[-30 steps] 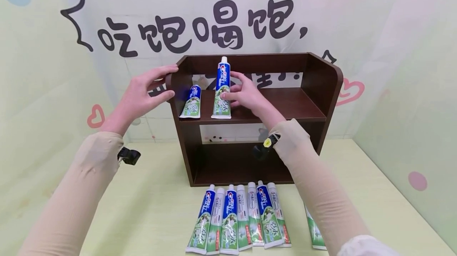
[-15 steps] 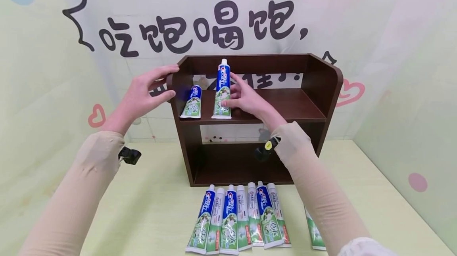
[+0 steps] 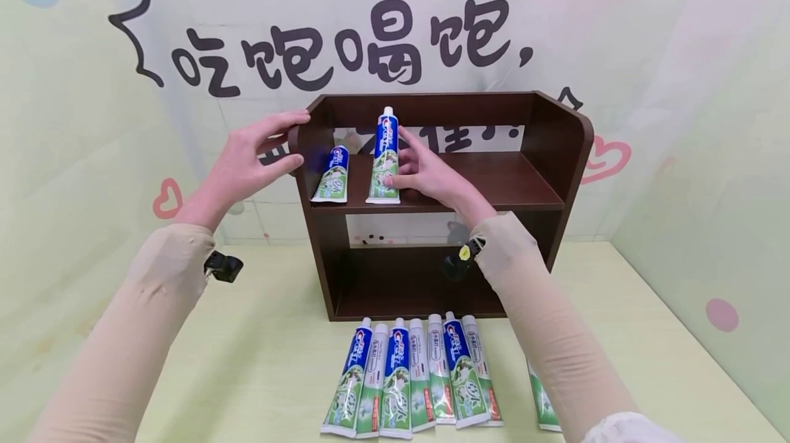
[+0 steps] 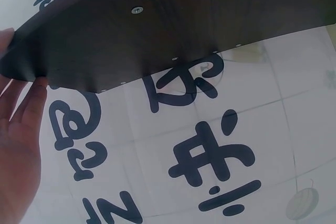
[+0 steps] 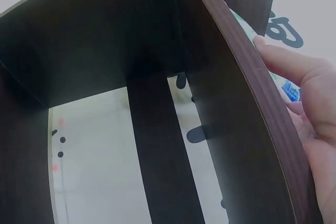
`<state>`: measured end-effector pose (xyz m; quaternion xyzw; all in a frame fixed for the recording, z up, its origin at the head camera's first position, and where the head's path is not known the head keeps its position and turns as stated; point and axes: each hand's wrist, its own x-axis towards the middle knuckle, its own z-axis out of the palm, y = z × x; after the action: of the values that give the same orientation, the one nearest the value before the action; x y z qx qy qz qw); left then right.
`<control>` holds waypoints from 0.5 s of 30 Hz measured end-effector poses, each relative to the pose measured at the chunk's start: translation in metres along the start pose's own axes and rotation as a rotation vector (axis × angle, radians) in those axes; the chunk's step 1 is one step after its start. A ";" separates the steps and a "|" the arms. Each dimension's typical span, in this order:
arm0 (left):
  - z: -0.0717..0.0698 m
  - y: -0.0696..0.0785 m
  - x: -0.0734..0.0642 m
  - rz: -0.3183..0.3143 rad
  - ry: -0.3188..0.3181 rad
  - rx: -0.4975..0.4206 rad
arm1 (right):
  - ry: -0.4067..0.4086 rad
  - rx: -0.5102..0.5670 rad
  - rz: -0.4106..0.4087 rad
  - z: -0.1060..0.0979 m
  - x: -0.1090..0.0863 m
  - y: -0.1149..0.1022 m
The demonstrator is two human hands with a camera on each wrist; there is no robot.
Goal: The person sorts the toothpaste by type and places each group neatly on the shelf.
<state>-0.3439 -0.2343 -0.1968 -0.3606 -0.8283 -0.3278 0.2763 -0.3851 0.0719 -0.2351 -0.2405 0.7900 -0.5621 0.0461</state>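
Note:
A dark brown two-tier shelf (image 3: 487, 179) stands against the wall. My left hand (image 3: 243, 165) grips the edge of its left side panel between thumb and fingers; the left wrist view shows the panel's outer face (image 4: 131, 40). On the upper tier, a blue-and-green toothpaste tube (image 3: 385, 162) stands cap up, leaning back, with its flat end near the front edge. My right hand (image 3: 432, 172) holds this tube from the right, thumb on its front and fingers partly hidden behind. A similar toothpaste tube (image 3: 333, 175) leans in the tier's left corner.
Several toothpaste tubes (image 3: 397, 381), some blue-and-green and some white-and-green, lie in a row on the table (image 3: 265, 361) before the shelf. Another tube (image 3: 543, 402) lies to the right, partly behind my right forearm. The lower tier (image 3: 395, 285) is below my right hand.
The held toothpaste tube has tilted further back, its cap sinking a little, and my right hand has moved slightly down with it. My left hand stays on the side panel.

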 end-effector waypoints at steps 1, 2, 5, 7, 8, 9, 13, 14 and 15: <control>0.000 0.000 0.000 0.001 -0.001 0.000 | -0.001 0.000 -0.007 0.000 0.000 0.000; 0.000 0.000 0.000 0.001 -0.003 -0.001 | -0.001 -0.002 -0.013 0.000 0.000 0.000; -0.001 0.000 0.001 0.000 -0.004 0.003 | -0.004 -0.009 -0.026 0.000 -0.001 0.000; -0.001 0.000 0.001 0.000 -0.003 0.006 | -0.006 -0.011 -0.031 0.000 -0.001 0.000; -0.001 0.000 0.001 0.000 -0.003 0.007 | -0.006 -0.012 -0.033 0.000 -0.001 0.000; -0.001 0.000 0.001 0.000 -0.003 0.009 | -0.008 -0.010 -0.035 0.000 -0.002 0.000; -0.001 0.000 0.001 -0.001 -0.004 0.020 | -0.024 -0.003 -0.040 0.000 -0.004 0.000; -0.001 0.000 0.001 -0.001 -0.005 0.021 | -0.029 -0.001 -0.041 0.000 -0.004 -0.001; -0.001 0.000 0.001 -0.001 -0.005 0.023 | -0.034 -0.001 -0.041 0.000 -0.004 -0.001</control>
<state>-0.3438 -0.2347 -0.1952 -0.3578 -0.8330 -0.3172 0.2782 -0.3811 0.0736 -0.2351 -0.2662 0.7843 -0.5583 0.0479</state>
